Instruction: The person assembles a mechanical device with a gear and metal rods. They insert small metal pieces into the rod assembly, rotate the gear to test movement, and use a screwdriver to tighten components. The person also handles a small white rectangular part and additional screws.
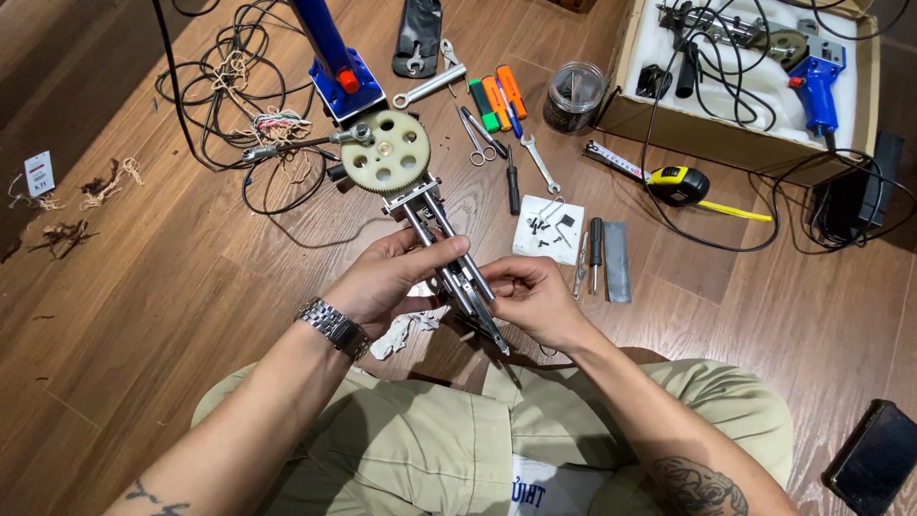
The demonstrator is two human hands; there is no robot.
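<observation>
Tufting-gun mechanism, a set of parallel steel rods topped by a cream toothed gear wheel, lies between both hands just above the person's lap. The left hand wraps its fingers closed around the rods from the side, while the right hand pinches its fingers shut on the lower, pointed end of the same rods. It looks stiff, metal-heavy toward the blue motor housing beyond the gear, and probably slick with oil, so the bare rods near the middle seem the surest hold; the sharp tip and the gear teeth are better avoided. Just beyond the right fingers a white paper with small screws lies on the wooden floor, with a screwdriver beside it. Farther out are scissors, coloured markers, spanners, a yellow tape measure, a clear jar, and tangled cables. Well away stands an open box holding a second blue gun.
</observation>
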